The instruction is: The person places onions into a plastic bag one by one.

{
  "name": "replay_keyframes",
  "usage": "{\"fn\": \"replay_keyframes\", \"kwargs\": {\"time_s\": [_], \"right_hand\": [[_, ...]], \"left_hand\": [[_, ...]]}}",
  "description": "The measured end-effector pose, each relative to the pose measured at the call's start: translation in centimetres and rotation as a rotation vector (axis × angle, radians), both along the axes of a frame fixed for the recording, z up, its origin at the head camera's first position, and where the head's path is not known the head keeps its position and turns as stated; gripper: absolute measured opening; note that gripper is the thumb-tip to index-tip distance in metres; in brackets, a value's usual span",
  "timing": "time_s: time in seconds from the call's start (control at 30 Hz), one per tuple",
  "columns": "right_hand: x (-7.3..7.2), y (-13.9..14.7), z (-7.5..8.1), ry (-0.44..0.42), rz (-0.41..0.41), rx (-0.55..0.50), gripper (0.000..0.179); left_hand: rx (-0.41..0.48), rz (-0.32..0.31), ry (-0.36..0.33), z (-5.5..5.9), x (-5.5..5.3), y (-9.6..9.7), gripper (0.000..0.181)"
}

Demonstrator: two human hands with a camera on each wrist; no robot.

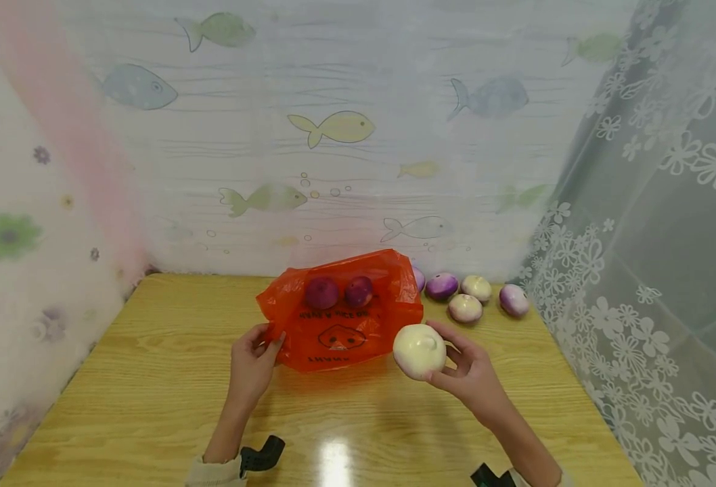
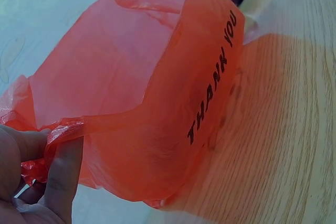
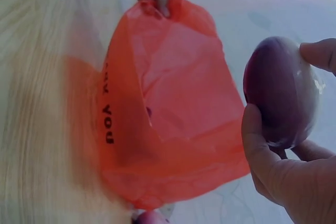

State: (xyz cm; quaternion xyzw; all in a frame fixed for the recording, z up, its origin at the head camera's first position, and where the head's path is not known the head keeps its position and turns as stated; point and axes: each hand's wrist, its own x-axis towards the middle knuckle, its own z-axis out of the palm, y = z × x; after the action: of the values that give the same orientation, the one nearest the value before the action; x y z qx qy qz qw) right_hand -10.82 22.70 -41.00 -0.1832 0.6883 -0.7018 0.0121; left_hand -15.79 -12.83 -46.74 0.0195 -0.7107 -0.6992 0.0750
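Note:
My left hand (image 1: 253, 365) pinches the left handle of a red plastic bag (image 1: 297, 345) with black print, which stands on the table with its mouth spread. Two purple turnips (image 1: 321, 293) show inside the bag. In the left wrist view, thumb and fingers (image 2: 64, 182) hold the bunched plastic. My right hand (image 1: 478, 385) grips a white-and-purple turnip (image 1: 419, 353) in the air, close to the bag's right front side. The right wrist view shows that turnip (image 3: 281, 93) between thumb and fingers, its purple side toward the bag and apart from it.
Several purple-and-white turnips (image 1: 465, 309) lie on the wooden table (image 1: 151, 379) at the back right, one partly hidden behind the bag. A fish-patterned curtain (image 1: 333, 169) hangs along the back edge, and a lace-flowered sheet (image 1: 650, 284) hangs on the right.

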Motion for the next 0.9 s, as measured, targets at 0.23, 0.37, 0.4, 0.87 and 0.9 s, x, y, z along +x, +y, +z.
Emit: {"fn": "replay_keyframes", "kwargs": {"time_s": [0.23,0.37,0.4,0.87,0.9], "right_hand": [[-1.0,-1.9,0.3,0.0,0.057,0.064,0.072],[-1.5,-3.2,0.6,0.0,0.083,0.086,0.071],[-1.6,-3.5,0.7,-0.003,0.088,0.094,0.071],[-4.2,-8.3,1.3,-0.096,0.052,0.207,0.074],[-4.5,-8.5,1.3,-0.101,0.053,0.213,0.074]], "left_hand": [[0.0,-0.003,0.006,0.0,-0.1,0.2,0.027],[-0.004,-0.004,0.002,0.0,-0.1,0.2,0.028],[-0.006,-0.004,0.001,0.0,-0.1,0.2,0.028],[0.006,-0.013,0.004,0.2,0.1,0.2,0.028],[0.007,-0.012,0.005,0.2,0.1,0.2,0.027]]}}
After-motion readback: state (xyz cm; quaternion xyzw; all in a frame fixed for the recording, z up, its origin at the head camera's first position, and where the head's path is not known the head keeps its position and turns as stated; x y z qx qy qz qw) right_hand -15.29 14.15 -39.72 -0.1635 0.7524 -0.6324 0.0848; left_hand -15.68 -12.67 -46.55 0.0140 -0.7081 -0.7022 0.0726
